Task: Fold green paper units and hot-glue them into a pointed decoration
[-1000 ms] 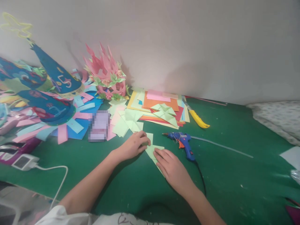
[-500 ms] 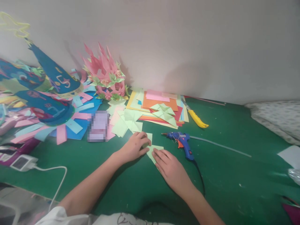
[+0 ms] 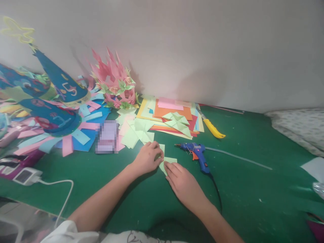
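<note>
Right hand, flat and unclenched, presses, and left hand, fingers curled, pinches the paper lying on the surface beside the glue gun; judged light, thin and crease-prone, it is best held at its folded edges.

blue cone — "5"-like mark, no other txt

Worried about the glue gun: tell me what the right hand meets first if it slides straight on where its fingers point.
Likely the left hand, across the green paper; the glue gun lies off to the side.
</note>
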`<state>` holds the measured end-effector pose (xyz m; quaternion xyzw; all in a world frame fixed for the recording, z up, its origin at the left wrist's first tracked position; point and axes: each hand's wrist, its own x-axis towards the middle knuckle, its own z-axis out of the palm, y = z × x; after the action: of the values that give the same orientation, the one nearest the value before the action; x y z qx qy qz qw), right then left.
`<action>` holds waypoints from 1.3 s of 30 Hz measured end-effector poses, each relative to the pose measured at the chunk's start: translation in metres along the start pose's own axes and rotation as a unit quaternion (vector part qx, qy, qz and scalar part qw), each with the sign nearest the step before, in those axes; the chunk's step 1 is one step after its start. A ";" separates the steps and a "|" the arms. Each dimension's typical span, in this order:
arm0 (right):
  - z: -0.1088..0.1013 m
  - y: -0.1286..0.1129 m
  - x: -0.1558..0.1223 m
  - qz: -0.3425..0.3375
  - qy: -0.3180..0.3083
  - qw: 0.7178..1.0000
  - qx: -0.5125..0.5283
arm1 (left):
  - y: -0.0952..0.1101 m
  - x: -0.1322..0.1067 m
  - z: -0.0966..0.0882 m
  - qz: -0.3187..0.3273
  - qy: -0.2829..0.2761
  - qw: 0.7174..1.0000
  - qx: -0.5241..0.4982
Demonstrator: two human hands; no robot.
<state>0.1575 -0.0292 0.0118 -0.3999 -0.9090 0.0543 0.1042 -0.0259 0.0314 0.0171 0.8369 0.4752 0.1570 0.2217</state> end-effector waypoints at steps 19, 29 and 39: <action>-0.002 -0.006 -0.003 0.041 -0.027 0.999 0.005 | 0.010 0.002 0.001 0.020 -0.005 0.997 0.072; -0.003 -0.007 -0.003 0.035 -0.019 0.999 -0.004 | 0.018 0.018 -0.014 -0.002 -0.071 0.983 0.166; 0.001 -0.006 -0.004 0.030 -0.017 0.999 -0.013 | 0.007 0.027 -0.018 -0.035 -0.078 0.976 0.198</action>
<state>0.1556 -0.0363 0.0117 -0.4276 -0.8987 0.0526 0.0817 -0.0160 0.0562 0.0375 0.8565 0.5075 -0.0138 0.0930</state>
